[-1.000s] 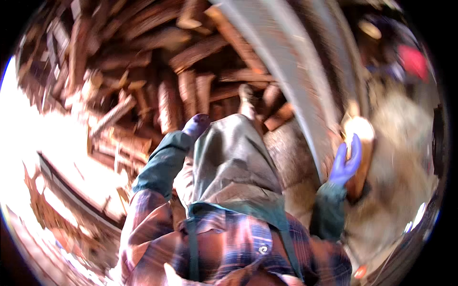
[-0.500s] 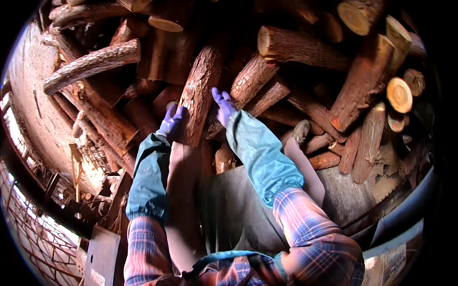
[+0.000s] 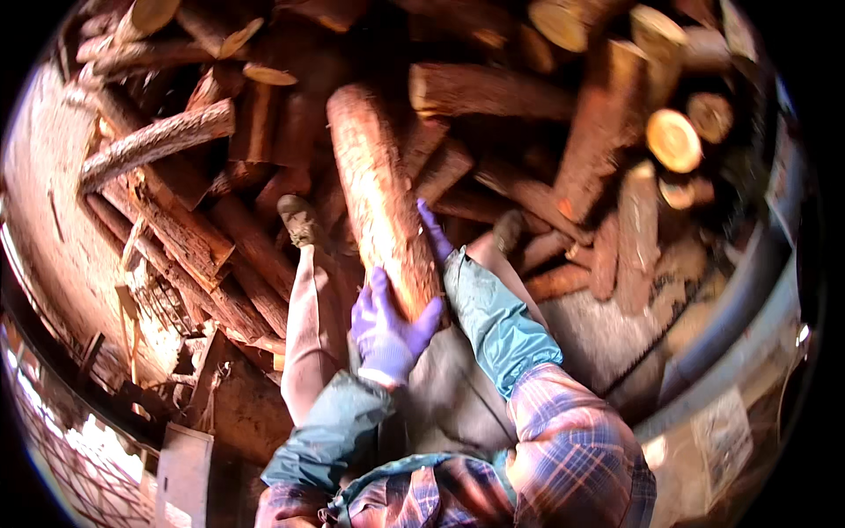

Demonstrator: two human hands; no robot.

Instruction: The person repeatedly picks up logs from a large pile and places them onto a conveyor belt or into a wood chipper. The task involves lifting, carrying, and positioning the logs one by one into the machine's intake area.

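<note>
One log (image 3: 380, 198), long and bark-covered, is held up over the woodpile (image 3: 546, 114), tilted away from the person. The left hand (image 3: 387, 330), in a purple glove, cups the near end of the log from below, fingers and thumb wrapped around it. The right hand (image 3: 433, 231), also gloved purple, presses flat against the log's right side, fingers spread; most of that hand sits behind the log. Teal sleeve covers (image 3: 493, 321) over a plaid shirt (image 3: 572, 449). A boot (image 3: 299, 220) stands on the pile just left of the log. Right of the log, cut round ends (image 3: 673, 139) face up. Further right, a curved metal rim (image 3: 748, 299).
</note>
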